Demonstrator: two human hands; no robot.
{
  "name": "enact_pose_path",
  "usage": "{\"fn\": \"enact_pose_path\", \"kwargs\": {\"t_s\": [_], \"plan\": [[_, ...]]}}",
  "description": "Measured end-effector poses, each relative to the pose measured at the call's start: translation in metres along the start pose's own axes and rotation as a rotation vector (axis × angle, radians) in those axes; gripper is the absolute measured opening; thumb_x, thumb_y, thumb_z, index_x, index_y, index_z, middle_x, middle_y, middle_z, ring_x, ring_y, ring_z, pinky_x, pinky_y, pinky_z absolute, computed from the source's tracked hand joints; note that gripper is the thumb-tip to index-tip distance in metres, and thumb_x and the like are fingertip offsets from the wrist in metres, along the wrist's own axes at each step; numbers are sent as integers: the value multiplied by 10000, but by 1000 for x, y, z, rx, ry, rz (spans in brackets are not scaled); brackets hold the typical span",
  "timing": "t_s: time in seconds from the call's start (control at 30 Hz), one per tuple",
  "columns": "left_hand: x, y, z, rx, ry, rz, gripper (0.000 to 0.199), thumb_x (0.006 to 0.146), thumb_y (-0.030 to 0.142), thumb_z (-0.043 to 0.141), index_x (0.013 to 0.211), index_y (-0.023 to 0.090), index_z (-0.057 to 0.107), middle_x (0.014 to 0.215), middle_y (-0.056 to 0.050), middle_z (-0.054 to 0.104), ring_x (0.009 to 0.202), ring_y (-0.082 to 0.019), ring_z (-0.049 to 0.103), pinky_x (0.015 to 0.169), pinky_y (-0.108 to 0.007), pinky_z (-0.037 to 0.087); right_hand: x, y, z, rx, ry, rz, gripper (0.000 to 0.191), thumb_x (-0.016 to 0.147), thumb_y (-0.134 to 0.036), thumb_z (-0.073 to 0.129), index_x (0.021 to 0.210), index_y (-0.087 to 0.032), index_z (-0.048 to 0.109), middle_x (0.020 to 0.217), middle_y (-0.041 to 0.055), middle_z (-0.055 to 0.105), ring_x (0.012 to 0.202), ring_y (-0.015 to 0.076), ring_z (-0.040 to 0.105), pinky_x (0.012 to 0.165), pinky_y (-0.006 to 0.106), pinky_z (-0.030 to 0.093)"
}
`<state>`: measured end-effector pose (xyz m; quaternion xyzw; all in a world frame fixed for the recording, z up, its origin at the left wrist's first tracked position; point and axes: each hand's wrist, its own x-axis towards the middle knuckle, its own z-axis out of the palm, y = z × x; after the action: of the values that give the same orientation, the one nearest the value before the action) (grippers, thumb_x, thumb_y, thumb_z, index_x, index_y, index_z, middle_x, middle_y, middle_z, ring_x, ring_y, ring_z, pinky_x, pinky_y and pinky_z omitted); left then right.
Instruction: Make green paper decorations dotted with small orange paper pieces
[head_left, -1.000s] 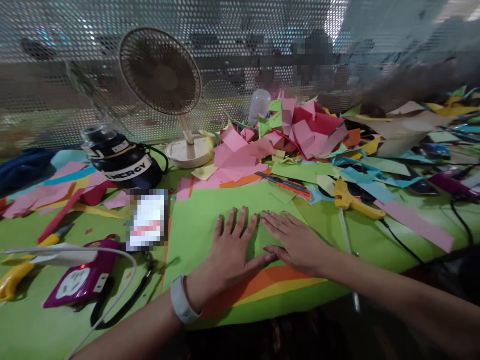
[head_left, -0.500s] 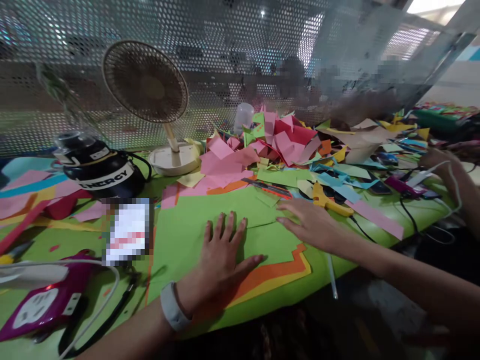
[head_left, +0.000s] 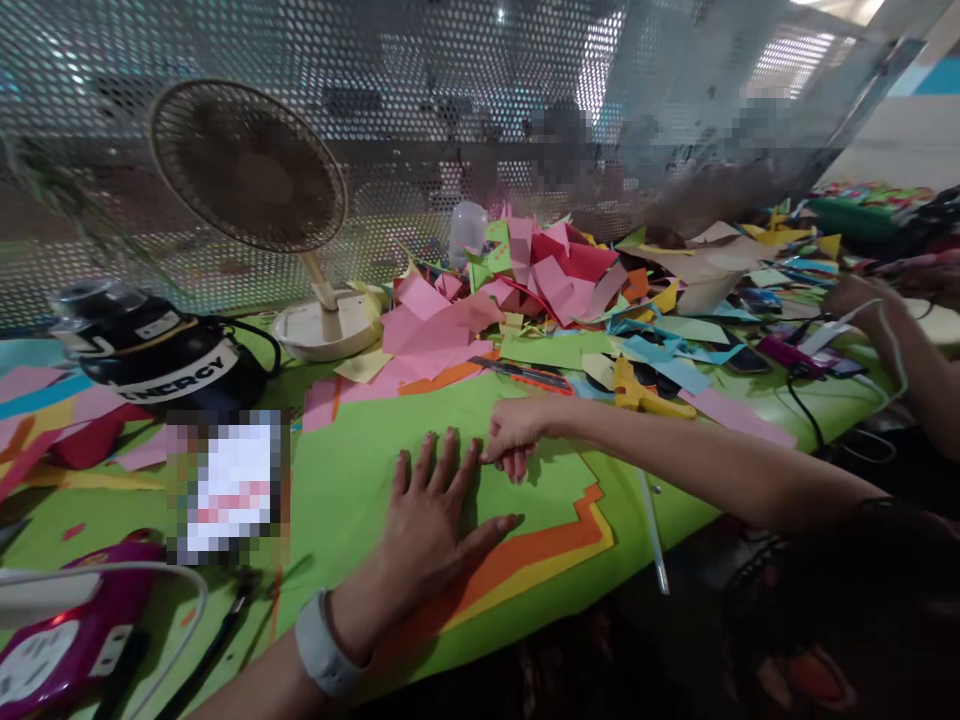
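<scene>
My left hand (head_left: 431, 520), with a pale band (head_left: 326, 640) on its wrist, lies flat with spread fingers on a light green paper sheet (head_left: 337, 480). Beside its fingertips, my right hand (head_left: 516, 430) is closed over the same sheet, fingers curled under; whatever they may hold is hidden. Orange paper (head_left: 536, 550) and yellow paper (head_left: 551, 575) show below the green one, with stepped corners at the right. A red and black cutter knife (head_left: 525, 375) rests just behind the sheet. To the right of it lies a yellow-handled tool (head_left: 649, 392) with a cord.
Paper scraps (head_left: 450, 320) are heaped at the back, near a desk fan (head_left: 251, 170) and a black bottle (head_left: 165, 350). Purple devices (head_left: 82, 610) with cables lie left and right. A clear stick (head_left: 654, 535) juts over the front edge. Another person's hand (head_left: 862, 300) is at far right.
My right hand has moved left across the green sheet, from beside the yellow-handled tool, and its fingers have curled closed. My left hand stays flat on the paper. The view has shifted slightly right.
</scene>
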<state>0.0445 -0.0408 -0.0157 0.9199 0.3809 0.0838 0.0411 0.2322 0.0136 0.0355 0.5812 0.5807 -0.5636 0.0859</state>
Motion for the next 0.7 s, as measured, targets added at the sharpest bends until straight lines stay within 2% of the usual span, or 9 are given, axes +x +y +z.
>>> {"fn": "enact_pose_path", "kwargs": {"t_s": [0.17,0.3,0.43,0.57,0.7], "plan": [[0,-1,1,7,-9,0,835,798,737,362,1453,225,299,1513,-163,300,1373,-421,225,1044,-640,213,-3,16,-6,41,19,20,333,867,-262,594,586,-85,605,458,4,630,471,86,617,423,174,314],[0,-1,1,14,0,16,840,803,728,358,1460,209,285,1509,-168,309,1373,-419,221,1049,-630,206,-26,41,-17,44,79,63,361,840,-303,632,554,-88,584,472,11,635,461,83,611,407,176,289],[0,-2,2,28,20,21,851,795,739,361,1452,200,306,1505,-175,314,1368,-422,233,1049,-627,205,-51,60,-27,29,155,79,383,788,-400,672,569,-98,584,523,34,665,472,103,625,424,191,321],[0,-1,1,23,21,22,844,800,738,360,1460,219,281,1510,-160,309,1372,-416,230,1043,-635,220,-55,47,-26,19,205,20,352,820,-425,622,658,-114,598,584,26,688,470,89,621,431,191,321],[0,0,-2,19,-19,9,836,807,732,358,1450,199,313,1514,-181,288,1367,-424,239,1042,-636,230,-36,13,-12,5,136,-23,289,815,-347,641,643,-121,588,551,-5,662,489,78,620,436,177,310]]}}
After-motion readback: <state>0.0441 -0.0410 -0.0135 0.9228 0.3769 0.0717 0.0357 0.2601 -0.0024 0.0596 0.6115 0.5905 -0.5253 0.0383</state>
